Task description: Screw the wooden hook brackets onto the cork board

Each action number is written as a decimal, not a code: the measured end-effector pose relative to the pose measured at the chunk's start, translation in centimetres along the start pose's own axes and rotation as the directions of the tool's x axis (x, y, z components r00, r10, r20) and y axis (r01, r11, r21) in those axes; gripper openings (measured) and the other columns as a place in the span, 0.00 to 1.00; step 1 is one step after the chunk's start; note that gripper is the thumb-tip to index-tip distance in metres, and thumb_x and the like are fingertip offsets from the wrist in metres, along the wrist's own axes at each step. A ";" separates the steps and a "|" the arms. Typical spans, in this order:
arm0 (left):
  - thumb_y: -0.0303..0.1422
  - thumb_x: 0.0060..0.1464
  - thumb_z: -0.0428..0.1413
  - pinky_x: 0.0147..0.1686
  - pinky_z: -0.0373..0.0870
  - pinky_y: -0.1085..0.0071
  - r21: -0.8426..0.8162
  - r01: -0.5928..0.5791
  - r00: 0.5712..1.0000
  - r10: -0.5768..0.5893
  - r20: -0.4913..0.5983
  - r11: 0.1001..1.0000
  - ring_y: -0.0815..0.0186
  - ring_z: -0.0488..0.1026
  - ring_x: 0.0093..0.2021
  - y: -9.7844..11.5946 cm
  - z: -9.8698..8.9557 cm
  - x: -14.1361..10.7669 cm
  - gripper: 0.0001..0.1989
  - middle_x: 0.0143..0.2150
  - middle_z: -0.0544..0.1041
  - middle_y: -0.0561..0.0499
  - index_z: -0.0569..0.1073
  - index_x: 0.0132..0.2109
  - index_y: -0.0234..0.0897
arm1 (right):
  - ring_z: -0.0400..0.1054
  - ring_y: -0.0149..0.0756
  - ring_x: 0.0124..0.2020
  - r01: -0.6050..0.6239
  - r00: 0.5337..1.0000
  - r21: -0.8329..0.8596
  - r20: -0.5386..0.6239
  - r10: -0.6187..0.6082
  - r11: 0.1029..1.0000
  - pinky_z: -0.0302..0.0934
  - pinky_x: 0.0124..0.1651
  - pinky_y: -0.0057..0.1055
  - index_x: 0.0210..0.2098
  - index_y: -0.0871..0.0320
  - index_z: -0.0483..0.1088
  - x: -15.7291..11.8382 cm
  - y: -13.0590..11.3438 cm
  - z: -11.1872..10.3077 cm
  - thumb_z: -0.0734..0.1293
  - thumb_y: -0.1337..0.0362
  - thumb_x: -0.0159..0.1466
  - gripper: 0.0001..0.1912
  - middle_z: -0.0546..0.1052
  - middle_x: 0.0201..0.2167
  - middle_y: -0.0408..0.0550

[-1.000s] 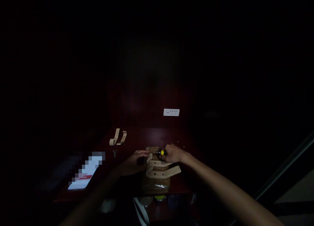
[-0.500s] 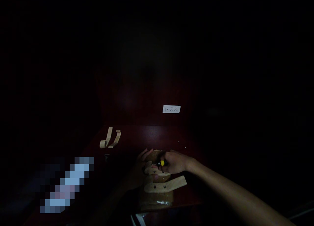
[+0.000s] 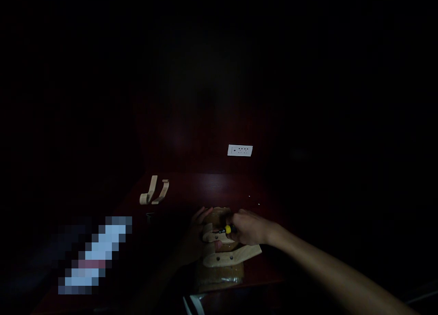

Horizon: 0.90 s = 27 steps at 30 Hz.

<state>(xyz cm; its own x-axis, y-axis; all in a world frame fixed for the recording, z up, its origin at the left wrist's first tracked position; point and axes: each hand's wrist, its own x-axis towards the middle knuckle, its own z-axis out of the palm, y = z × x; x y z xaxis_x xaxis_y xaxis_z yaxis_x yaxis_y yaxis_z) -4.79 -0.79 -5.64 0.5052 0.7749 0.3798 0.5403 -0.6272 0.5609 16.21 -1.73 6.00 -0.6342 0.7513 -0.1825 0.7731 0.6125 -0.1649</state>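
Note:
My right hand (image 3: 251, 227) is closed around a screwdriver (image 3: 228, 229) with a yellow and black handle, its shaft pointing left over a pale wooden hook (image 3: 209, 237). That hook has a round hole and lies across a brown, tape-wrapped block (image 3: 219, 275). In shadow on the left, my left hand (image 3: 194, 235) grips the same hook, thumb at its near side and some fingers stretched over the block. Nearer to me, a second wooden hook (image 3: 232, 257) with two holes rests on the block. The screwdriver's tip is too dark to make out.
Two more wooden hooks, one curled (image 3: 149, 191) and one slimmer (image 3: 162, 192), lie at the back left of the dark red table (image 3: 212, 183). Small thin dark pieces (image 3: 149, 217) sit nearby. A white socket plate (image 3: 240, 150) is on the back wall. A blurred-out bright object (image 3: 99, 255) lies left.
My right hand has shifted slightly right and down and turned a little, with the screwdriver still in it. My left hand and the hooks keep their places; the view moved slightly.

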 end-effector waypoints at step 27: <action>0.46 0.47 0.60 0.64 0.48 0.52 -0.056 0.064 0.998 -0.063 0.011 0.996 0.49 0.45 0.66 0.7 -0.2 0.5 0.17 0.67 0.53 0.53 0.79 0.43 0.46 | 0.66 0.33 0.27 0.037 0.999 -0.099 -0.013 -0.038 0.994 0.53 0.28 0.27 0.36 0.59 0.72 -1.1 -1.1 -0.3 0.63 0.60 0.59 0.11 0.76 0.30 0.48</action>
<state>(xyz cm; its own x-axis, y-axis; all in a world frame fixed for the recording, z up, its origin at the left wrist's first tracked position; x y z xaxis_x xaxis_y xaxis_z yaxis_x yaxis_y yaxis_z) -4.31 -0.86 -4.88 0.4773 0.8121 0.3356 0.5328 -0.5712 0.6244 16.06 -3.17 6.68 -0.6630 0.7306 -0.1631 0.7468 0.6608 -0.0752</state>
